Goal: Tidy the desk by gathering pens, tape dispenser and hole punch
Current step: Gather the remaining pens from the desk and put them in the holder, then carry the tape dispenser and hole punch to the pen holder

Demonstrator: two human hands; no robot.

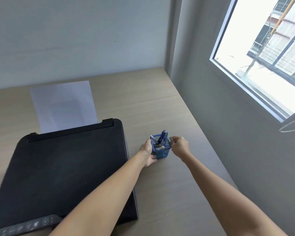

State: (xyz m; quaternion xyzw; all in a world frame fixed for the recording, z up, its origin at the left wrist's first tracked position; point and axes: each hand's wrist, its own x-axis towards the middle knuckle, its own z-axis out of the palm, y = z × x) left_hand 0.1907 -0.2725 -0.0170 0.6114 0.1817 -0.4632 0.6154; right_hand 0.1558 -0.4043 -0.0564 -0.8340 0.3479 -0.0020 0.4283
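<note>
Near the right edge of the pale wood-grain bench (160, 103), beside the black flatbed printer (66, 167), the left hand (149, 153) is clasping the blue wire-mesh pen holder (161, 150) full of pens (163, 137), its grip wrapping the side, while the right hand (180, 147) is sitting loosely curled at the rim, holding nothing visible.

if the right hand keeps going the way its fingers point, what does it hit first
The right hand points left at the blue pen cup, whose rim it looks to be touching or almost touching. It would most likely meet that rim or the pens first. Depth from this single view is unclear.
</note>
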